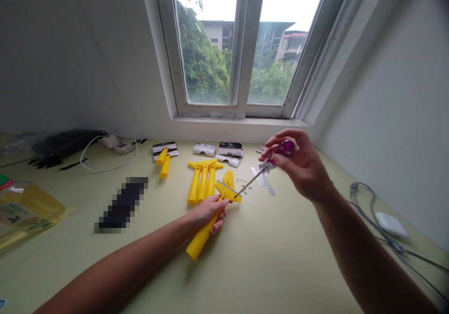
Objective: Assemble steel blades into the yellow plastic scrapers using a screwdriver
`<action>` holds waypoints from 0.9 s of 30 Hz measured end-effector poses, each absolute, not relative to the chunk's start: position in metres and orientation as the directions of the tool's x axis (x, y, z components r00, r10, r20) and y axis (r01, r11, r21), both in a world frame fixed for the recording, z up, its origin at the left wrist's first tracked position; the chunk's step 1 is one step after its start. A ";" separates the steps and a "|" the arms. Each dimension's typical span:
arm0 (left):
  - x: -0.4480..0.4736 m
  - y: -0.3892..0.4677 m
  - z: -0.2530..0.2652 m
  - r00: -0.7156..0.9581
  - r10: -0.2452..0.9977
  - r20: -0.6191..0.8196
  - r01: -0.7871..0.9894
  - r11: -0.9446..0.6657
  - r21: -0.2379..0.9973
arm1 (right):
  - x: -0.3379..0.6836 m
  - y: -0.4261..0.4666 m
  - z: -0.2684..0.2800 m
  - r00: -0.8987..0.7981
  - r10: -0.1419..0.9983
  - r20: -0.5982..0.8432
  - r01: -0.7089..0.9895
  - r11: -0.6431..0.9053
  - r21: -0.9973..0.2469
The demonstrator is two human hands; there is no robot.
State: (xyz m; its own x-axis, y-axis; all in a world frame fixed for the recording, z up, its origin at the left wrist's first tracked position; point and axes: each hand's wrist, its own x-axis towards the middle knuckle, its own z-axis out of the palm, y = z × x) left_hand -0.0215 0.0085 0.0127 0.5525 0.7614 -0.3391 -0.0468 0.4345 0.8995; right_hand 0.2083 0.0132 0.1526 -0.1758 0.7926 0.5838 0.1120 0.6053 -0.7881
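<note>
Yellow scraper (210, 220), one screwdriver (266, 167) — two hands

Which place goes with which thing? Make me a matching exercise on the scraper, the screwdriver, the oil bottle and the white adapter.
Things:
1. yellow scraper
2. purple-handled screwdriver
3. oil bottle
4. white adapter

Places:
A. far left edge of the table
B. in the right hand
C. on the table at right, among cables
D. in the left hand

Pairs: 1-D, 2-B, 3-A, 4-C
</note>
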 end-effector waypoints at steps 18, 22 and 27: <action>-0.023 0.009 0.016 0.688 0.618 -0.381 0.090 0.448 0.889 | 0.204 0.004 0.163 0.001 0.764 0.645 -0.403 0.591 -0.699; -0.021 0.007 0.018 0.681 0.623 -0.385 0.126 0.418 0.900 | 0.197 0.003 0.161 0.008 0.772 0.636 -0.429 0.577 -0.695; -0.020 0.006 0.020 0.670 0.626 -0.398 0.139 0.420 0.897 | 0.195 0.006 0.159 0.005 0.770 0.638 -0.423 0.580 -0.696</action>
State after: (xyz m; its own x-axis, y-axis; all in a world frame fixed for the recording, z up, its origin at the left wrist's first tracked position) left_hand -0.0205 0.0060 0.0205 0.6704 0.6265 -0.3977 0.1391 0.4204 0.8966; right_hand 0.1955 0.0061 0.1592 0.0052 0.7700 0.6380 -0.4227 0.5799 -0.6964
